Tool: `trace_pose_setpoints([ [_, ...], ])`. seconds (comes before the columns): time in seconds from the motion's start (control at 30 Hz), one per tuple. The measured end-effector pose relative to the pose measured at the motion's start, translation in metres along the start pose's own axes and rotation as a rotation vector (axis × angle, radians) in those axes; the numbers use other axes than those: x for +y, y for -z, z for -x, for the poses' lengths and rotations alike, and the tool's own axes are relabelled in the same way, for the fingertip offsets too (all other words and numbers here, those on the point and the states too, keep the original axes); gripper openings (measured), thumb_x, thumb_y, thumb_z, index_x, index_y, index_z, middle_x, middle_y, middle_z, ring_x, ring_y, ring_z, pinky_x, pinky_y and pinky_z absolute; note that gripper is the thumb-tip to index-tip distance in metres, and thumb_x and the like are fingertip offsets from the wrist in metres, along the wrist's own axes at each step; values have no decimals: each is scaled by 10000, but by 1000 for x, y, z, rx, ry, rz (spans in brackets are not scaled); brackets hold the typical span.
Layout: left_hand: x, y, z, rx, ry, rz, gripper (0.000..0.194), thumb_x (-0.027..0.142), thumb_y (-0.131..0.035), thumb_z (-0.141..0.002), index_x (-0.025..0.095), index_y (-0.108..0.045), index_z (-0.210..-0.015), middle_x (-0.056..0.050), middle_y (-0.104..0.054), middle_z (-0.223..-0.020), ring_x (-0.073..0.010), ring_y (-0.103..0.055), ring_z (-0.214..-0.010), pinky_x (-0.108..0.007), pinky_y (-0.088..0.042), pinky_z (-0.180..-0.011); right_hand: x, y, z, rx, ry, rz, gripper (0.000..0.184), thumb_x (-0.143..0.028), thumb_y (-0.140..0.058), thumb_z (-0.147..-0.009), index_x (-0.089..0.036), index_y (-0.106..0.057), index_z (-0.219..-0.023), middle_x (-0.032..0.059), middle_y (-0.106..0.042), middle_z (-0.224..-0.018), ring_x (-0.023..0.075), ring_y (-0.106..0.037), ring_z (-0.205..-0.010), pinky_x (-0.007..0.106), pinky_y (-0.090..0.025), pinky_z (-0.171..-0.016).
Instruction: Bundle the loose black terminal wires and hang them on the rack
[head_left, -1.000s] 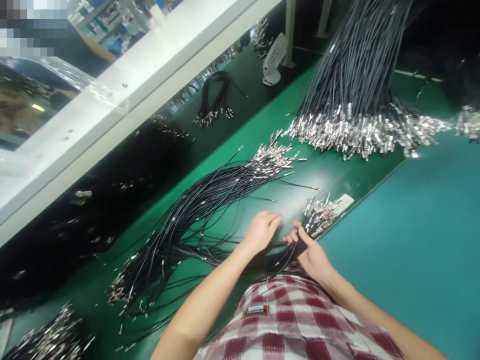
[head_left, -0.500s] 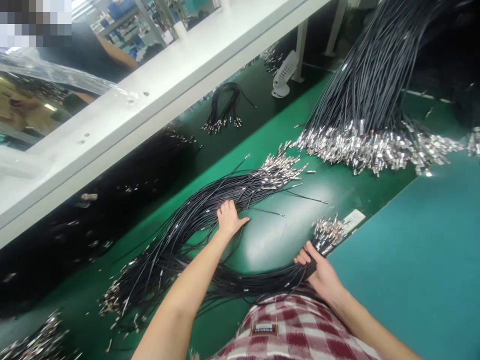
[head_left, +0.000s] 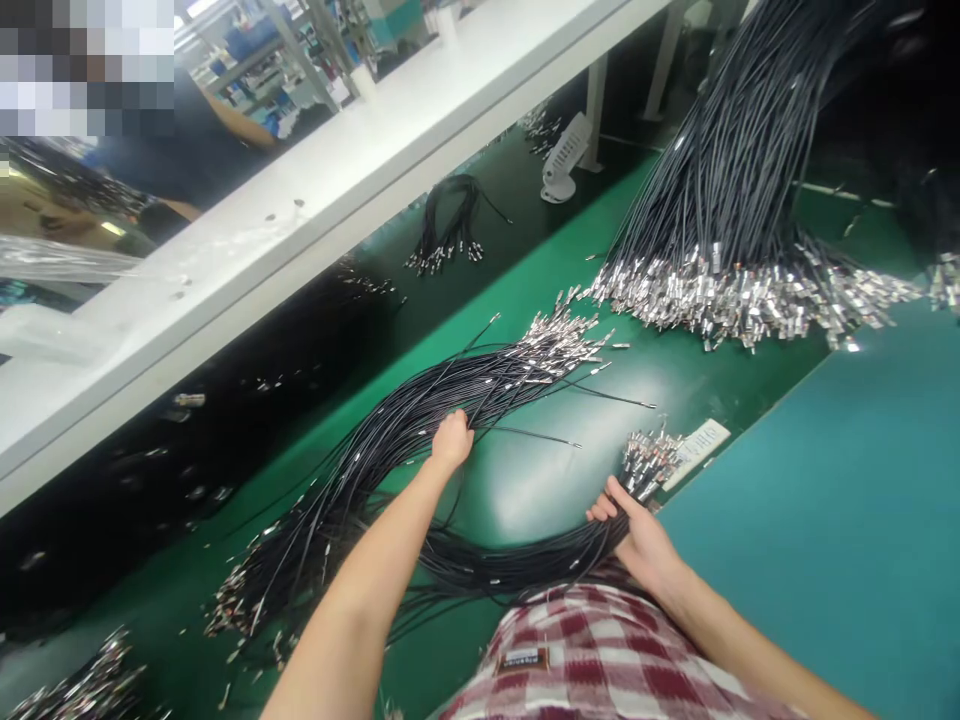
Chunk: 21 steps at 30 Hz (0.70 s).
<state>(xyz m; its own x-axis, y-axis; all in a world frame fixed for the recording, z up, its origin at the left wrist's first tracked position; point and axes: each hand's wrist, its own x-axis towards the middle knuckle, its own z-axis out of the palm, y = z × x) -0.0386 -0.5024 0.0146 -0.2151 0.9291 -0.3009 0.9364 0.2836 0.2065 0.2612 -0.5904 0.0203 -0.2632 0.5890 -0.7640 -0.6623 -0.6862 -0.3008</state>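
Right hand (head_left: 628, 522): fingers wrapped round near cable bundle (head_left: 517, 566), just below its metal ends, lower right of centre.
Left hand (head_left: 452, 441): fingers curled at middle cable bundle (head_left: 409, 405), frame centre; pinch cannot be told.
Large cable bundle (head_left: 739, 160): upper right of frame.

- One head-worn camera is looking forward and steeply down over the person's own checked shirt (head_left: 577, 640), which is showing at the bottom edge
- It is sitting near enough to be taking in the left hand (head_left: 452, 440) and right hand (head_left: 634, 520) below mid-height
- It is tilting sideways, the green workbench (head_left: 517, 490) and white shelf (head_left: 322, 190) running diagonally, and is reaching past the shelf to a co-worker (head_left: 161, 155)
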Motion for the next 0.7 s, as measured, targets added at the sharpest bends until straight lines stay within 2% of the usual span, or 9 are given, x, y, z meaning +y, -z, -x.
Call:
trace_pose_setpoints([
  [0.1, 8, 5, -3, -5, 0, 63, 149, 57, -499, -789, 150, -579, -874, -97, -662, -871, -204, -640, -845, -312, -475, -782, 1, -2, 4, -8, 4, 8, 459, -434, -838, -671, -206, -457, -554, -44, -421, -540, 126, -466, -579, 273, -480, -613],
  [0.2, -1, 40, 3, -11, -56, 145, 95, 135, -479, -825, 169, -568, -826, -37, -637, -774, -167, -612, -758, -267, -466, -707, 1, -1, 7, -14, 33, -9, 435, -405, -856, -653, -208, -474, -581, -55, -428, -534, 122, -461, -564, 278, -480, -614],
  [0.3, -20, 81, 30, -23, -137, 398, 148, 321, -480, -873, 190, -516, -815, 28, -547, -663, -122, -520, -601, -223, -404, -568, 2, 2, 7, -12, 51, -23, 430, -403, -849, -664, -211, -471, -591, -60, -434, -528, 121, -463, -553, 285, -480, -624],
  [0.37, -27, 88, 62, -118, -189, 613, 220, 411, -491, -869, 200, -476, -807, 51, -504, -633, -103, -473, -556, -208, -368, -536, 3, 5, 5, -11, 58, -31, 418, -404, -844, -672, -210, -480, -603, -61, -436, -525, 118, -461, -546, 281, -478, -623],
  [0.43, -25, 71, 97, -392, -191, 650, 228, 419, -475, -868, 204, -459, -791, 60, -488, -588, -103, -467, -530, -209, -365, -529, 3, 7, 4, -4, 67, -47, 405, -400, -856, -656, -207, -501, -621, -65, -431, -520, 112, -450, -535, 275, -477, -616],
  [0.5, -16, 37, 127, -747, -166, 451, 195, 356, -467, -860, 205, -457, -738, 62, -462, -514, -112, -461, -478, -218, -353, -505, 3, 7, 4, 1, 69, -69, 409, -398, -870, -632, -203, -511, -628, -67, -426, -518, 109, -443, -534, 272, -485, -620],
  [0.53, -9, 18, 138, -822, -165, 323, 177, 305, -496, -835, 204, -452, -697, 56, -462, -501, -117, -472, -477, -226, -354, -511, 3, 6, 4, 1, 66, -78, 412, -397, -875, -624, -201, -512, -626, -66, -425, -518, 109, -443, -536, 272, -490, -627],
  [0.63, 20, -28, 144, -723, -167, 118, 142, 168, -524, -780, 194, -462, -656, 14, -525, -564, -143, -538, -566, -250, -384, -586, 0, 3, 6, 4, 44, -87, 421, -383, -878, -620, -200, -499, -607, -64, -419, -515, 111, -450, -548, 270, -498, -634],
  [0.7, 43, -41, 130, -589, -141, 166, 89, 131, -467, -807, 182, -518, -755, -6, -579, -642, -151, -567, -635, -254, -405, -635, -1, 2, 8, 11, 37, -86, 433, -373, -875, -624, -199, -481, -584, -64, -407, -506, 109, -440, -538, 266, -497, -623],
])
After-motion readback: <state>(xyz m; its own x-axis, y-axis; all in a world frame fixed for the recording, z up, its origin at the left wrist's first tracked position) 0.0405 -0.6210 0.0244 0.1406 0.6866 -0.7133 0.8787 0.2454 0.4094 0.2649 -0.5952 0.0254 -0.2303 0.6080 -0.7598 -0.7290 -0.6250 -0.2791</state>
